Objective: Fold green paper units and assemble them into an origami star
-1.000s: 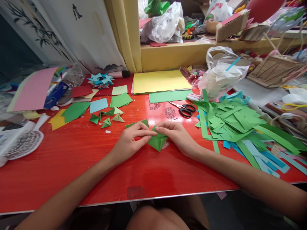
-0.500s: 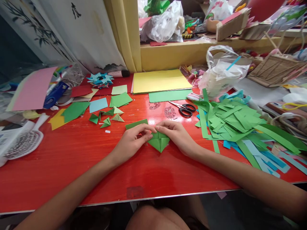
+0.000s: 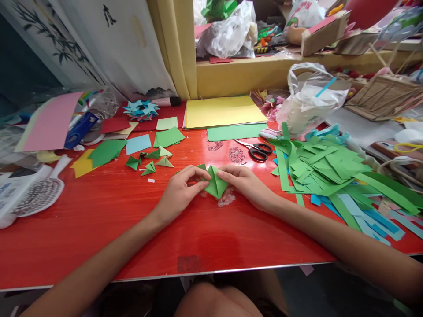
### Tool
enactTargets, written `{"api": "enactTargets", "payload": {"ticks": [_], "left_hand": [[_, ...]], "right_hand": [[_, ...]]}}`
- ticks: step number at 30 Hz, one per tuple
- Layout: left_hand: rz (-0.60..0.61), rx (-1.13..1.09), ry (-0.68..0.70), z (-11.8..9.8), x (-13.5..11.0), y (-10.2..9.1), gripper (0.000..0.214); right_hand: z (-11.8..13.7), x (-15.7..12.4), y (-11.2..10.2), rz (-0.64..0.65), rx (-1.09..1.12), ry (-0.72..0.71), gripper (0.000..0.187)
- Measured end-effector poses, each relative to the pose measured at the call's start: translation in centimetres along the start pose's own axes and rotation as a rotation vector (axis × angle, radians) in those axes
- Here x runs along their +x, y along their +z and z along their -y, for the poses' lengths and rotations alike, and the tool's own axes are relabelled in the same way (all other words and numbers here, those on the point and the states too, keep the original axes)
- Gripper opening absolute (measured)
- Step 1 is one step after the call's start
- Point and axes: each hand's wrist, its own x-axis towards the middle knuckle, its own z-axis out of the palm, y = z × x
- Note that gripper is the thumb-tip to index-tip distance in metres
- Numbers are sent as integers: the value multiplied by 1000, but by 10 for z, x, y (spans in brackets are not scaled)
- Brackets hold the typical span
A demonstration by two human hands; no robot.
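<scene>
At far left, a hairbrush (image 3: 39,196) lies on the red table (image 3: 109,224), nearer the person than a pink sheet (image 3: 49,121). Next, a green paper (image 3: 107,152) partly covers a yellow paper (image 3: 82,164). To the right lie small folded triangles (image 3: 132,162), with a blue ring (image 3: 141,110) farther back.

The left hand (image 3: 178,190) pinches the left side of the green piece (image 3: 216,182) between thumb and fingers. The piece sits between the hands, creased down its middle, one corner toward the person; contact with the table cannot be determined. The right hand (image 3: 246,185) pinches its right side, thumb foremost.

Scissors (image 3: 258,154) lie beyond the right hand, handles rightward. Farther right, green strips (image 3: 325,167) are heaped near a plastic bag (image 3: 312,103).
</scene>
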Motion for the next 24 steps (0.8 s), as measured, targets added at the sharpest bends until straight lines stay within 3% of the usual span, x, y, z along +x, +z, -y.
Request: {"api": "enactTargets", "payload": {"ticks": [8,11,17,24], "left_hand": [[-103,-136,-31,0,2,0,15],[-120,-173,-31,2,3,1,21],[61,-250,-141,5,4,2,21],[-39,-330,-77,3,4,0,6]], "right_hand": [[-1,7,-7,136,98,-32,24],[-1,6,-6,114,62,-18,17],[-4,5,-3,26,73,-64,16],[-6,4,-4,-16,106,-96,14]]}}
